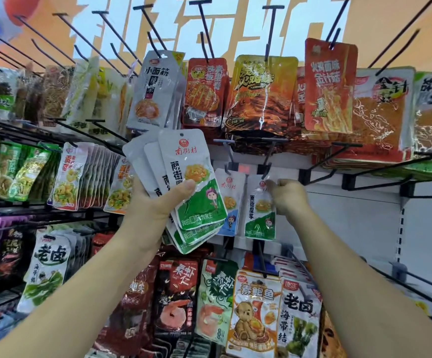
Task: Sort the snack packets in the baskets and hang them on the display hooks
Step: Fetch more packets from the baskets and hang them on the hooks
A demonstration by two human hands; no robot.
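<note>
- The left hand [155,202] grips at least three green packets [189,161].
- The right hand [288,197] pinches one green packet [260,218] at a hook [268,164].
- One blue packet [229,202] hangs beside it.

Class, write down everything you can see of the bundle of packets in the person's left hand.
The bundle of packets is a fanned stack of several glossy plastic pouches, white on top and green below, with red and black Chinese print, a yellow food picture and a cartoon figure. The front pouch has a round hang hole near its top edge. It stands upright, slightly tilted, before the display rack, gripped by the left hand with the thumb across the front.
</note>
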